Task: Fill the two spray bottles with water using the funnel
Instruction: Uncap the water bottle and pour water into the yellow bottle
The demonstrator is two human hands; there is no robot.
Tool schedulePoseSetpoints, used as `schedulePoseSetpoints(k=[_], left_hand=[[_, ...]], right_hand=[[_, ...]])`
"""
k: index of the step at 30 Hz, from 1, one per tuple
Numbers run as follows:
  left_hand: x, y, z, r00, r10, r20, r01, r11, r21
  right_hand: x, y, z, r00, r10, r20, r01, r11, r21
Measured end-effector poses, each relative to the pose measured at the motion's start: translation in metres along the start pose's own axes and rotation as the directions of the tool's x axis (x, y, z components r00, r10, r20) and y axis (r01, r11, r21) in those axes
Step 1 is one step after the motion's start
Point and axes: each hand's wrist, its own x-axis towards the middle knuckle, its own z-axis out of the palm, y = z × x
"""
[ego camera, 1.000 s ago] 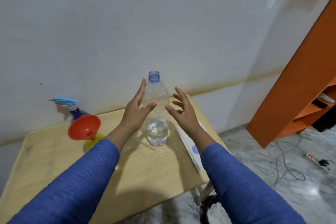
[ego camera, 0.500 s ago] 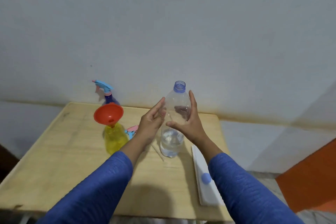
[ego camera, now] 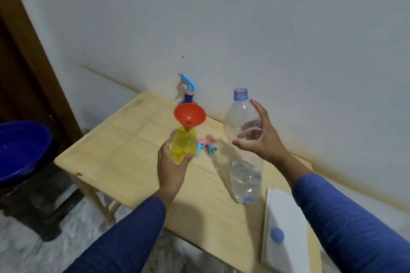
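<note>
1. Under our left hand (ego camera: 172, 165), which wraps the base of the yellow translucent plastic spray bottle (ego camera: 183, 146), the orange plastic funnel (ego camera: 189, 113) sits loose in the neck; any tilt could tip it out.
2. Against our right hand (ego camera: 259, 139), fingers spread and curling round the clear plastic water bottle (ego camera: 243, 146), uncapped and holding little water; a weak grip could knock it over.
3. Beyond the left hand, the purple spray bottle (ego camera: 188, 91) with the blue trigger stands behind the funnel.
4. Between the hands, a loose pink-blue trigger head (ego camera: 206, 144) lies on the wooden table (ego camera: 124, 139); it could snag during the pour.
</note>
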Motion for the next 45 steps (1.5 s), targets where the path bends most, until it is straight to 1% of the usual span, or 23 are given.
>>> schedulePoseSetpoints(k=[4, 7, 11, 15, 19, 23, 29, 33, 45], left_hand=[[0.027, -0.007, 0.002, 0.998, -0.039, 0.044, 0.039, 0.999, 0.013], [0.034, -0.006, 0.005, 0.996, -0.03, 0.089, 0.03, 1.0, -0.005], [0.039, 0.0, 0.009, 0.987, 0.006, 0.159, -0.004, 1.0, -0.015], [0.045, 0.004, 0.012, 0.988, 0.003, 0.153, -0.002, 1.0, -0.01], [0.047, 0.003, 0.012, 0.99, 0.01, 0.143, -0.01, 1.0, 0.005], [0.045, 0.003, 0.011, 0.99, -0.026, 0.139, 0.028, 0.999, -0.019], [0.046, 0.007, 0.011, 0.987, -0.083, 0.135, 0.088, 0.995, -0.036], [0.047, 0.009, 0.012, 0.986, -0.097, 0.135, 0.103, 0.994, -0.038], [0.045, 0.011, 0.01, 0.985, -0.091, 0.147, 0.099, 0.994, -0.048]], right_hand=[[0.014, -0.012, 0.001, 0.981, 0.03, 0.19, -0.016, 0.997, -0.076], [0.024, -0.02, 0.001, 0.952, 0.067, 0.298, -0.021, 0.987, -0.158], [0.035, -0.028, -0.001, 0.921, 0.108, 0.374, -0.001, 0.961, -0.276], [0.043, -0.034, -0.005, 0.882, 0.171, 0.438, 0.005, 0.928, -0.373], [0.047, -0.042, -0.01, 0.851, 0.22, 0.478, 0.018, 0.896, -0.444], [0.049, -0.048, -0.013, 0.821, 0.263, 0.506, 0.047, 0.853, -0.519], [0.056, -0.055, -0.013, 0.801, 0.291, 0.523, 0.079, 0.815, -0.574], [0.059, -0.059, -0.012, 0.794, 0.31, 0.523, 0.099, 0.783, -0.614], [0.072, -0.064, -0.01, 0.761, 0.343, 0.551, 0.12, 0.76, -0.639]])
